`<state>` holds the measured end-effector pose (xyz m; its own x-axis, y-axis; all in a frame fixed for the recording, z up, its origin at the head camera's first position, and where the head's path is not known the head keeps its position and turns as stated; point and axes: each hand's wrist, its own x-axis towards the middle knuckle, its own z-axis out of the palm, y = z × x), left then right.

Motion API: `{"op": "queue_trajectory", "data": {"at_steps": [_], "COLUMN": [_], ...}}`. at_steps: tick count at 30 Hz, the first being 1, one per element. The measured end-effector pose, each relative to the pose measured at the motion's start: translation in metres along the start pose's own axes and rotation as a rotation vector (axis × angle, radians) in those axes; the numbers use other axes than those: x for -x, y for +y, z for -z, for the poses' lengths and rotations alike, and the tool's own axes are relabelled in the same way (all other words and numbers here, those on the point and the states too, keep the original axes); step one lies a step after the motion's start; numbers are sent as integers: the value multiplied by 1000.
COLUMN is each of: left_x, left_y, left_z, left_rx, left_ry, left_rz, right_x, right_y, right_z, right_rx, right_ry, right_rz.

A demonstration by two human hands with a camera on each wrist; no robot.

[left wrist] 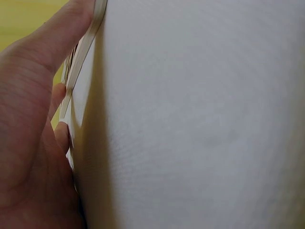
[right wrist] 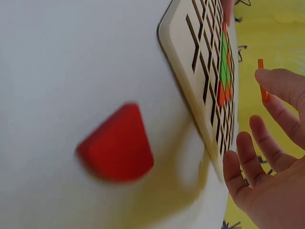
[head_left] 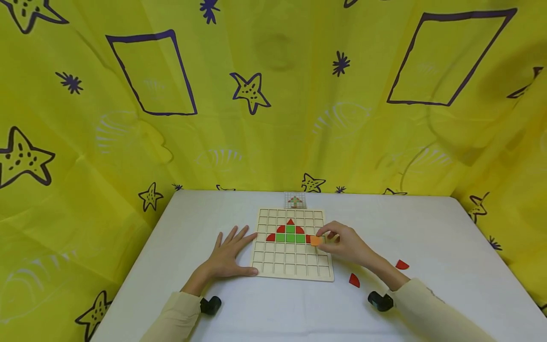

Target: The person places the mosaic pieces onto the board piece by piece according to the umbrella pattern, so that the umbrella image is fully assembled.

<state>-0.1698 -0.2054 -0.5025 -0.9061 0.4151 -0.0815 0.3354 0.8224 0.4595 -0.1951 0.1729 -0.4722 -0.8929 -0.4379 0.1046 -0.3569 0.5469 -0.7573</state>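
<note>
A wooden grid board (head_left: 301,270) lies on the table with flat pieces set in its cells. Green squares (head_left: 290,237) form the middle of the pattern; a red triangle (head_left: 290,222) tops it and red quarter-circles flank it. My right hand (head_left: 347,244) pinches an orange square tile (head_left: 315,241) between thumb and index finger, above the board's right side. In the right wrist view the tile (right wrist: 262,81) shows edge-on, off the board, with the other fingers spread. My left hand (head_left: 228,256) lies spread at the board's left edge, its thumb and index finger touching it.
Two loose red quarter-circle pieces, one nearer (head_left: 354,280) and one farther right (head_left: 402,264), lie on the white table (head_left: 205,213). A small pattern card (head_left: 295,200) sits behind the board. A yellow printed curtain (head_left: 282,142) surrounds the table's back and sides.
</note>
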Motion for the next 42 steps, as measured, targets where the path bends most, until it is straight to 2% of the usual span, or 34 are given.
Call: {"op": "queue_trajectory", "data": {"at_steps": [4,11,16,22,29,42], "left_x": [0,0,-1,-1,-1,-2], "left_y": [0,-1,-1,-2,-3,-3], "left_z": [-1,-1,-1,0,1,-1], "left_rx": [4,2,2,-5,1,-2], "left_ry": [-2,0,-1,1,1,-6], "left_rz": [-2,-10,-5,-1,1,0], "right_x": [-6,-12,-17,-22,-25,-27], "right_y": [-5,-18,-26,-29,-31,-34], "right_z": [-15,-34,-44,-55,-63,-72], "right_rx": [-15,-48,-49,-25,4,119], "right_ry": [5,21,35,51,95,122], "right_rz": [-20,26,2,-44,-44,-95]}}
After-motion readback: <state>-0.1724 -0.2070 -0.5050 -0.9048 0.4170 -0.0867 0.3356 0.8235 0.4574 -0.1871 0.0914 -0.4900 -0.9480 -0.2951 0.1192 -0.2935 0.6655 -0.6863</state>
